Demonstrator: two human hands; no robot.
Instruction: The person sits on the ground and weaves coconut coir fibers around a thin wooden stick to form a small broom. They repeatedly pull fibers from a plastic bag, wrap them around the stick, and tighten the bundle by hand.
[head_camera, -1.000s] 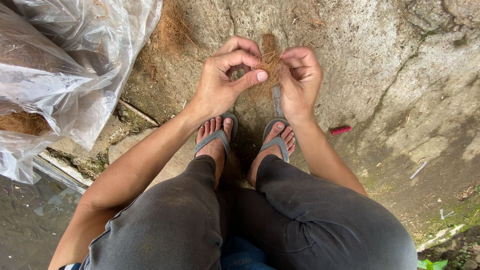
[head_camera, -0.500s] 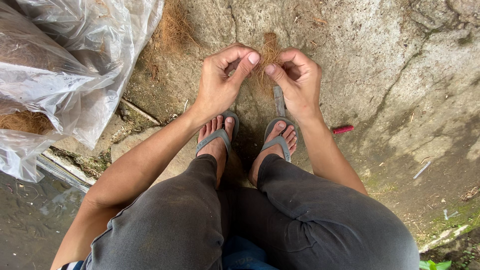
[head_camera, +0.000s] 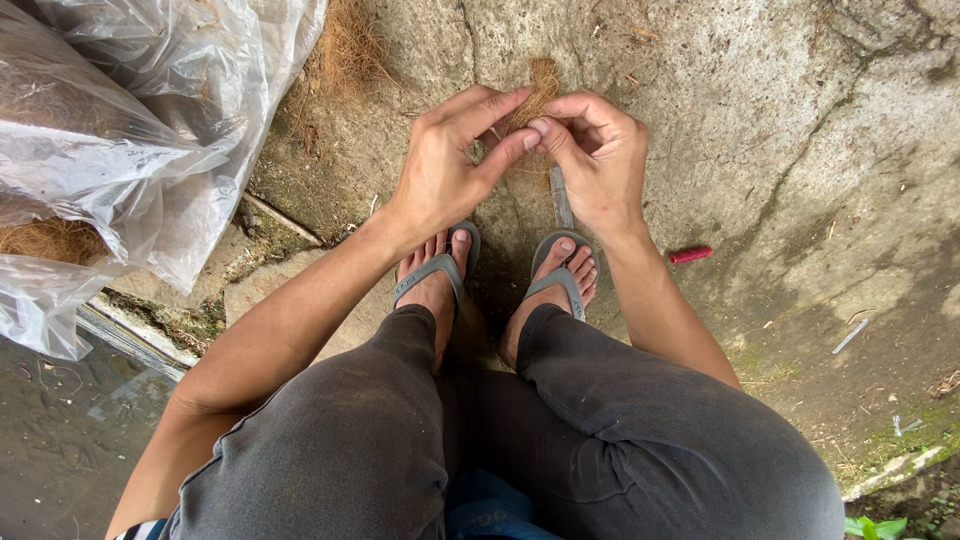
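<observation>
Top centre of the frame, left hand (head_camera: 445, 170) and right hand (head_camera: 592, 160) both pinch one coir tuft (head_camera: 541, 88) — barely twisted, plastic sack (head_camera: 120, 130) of fibre still full.

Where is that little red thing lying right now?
In the head view, the red thing lies on the concrete ground at the person's right, just beyond the right forearm and level with the right sandal.

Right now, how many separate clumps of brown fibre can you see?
3: a tuft pinched between the left hand and right hand, a loose pile on the ground, and one inside the plastic bag. More may be hidden inside.
</observation>
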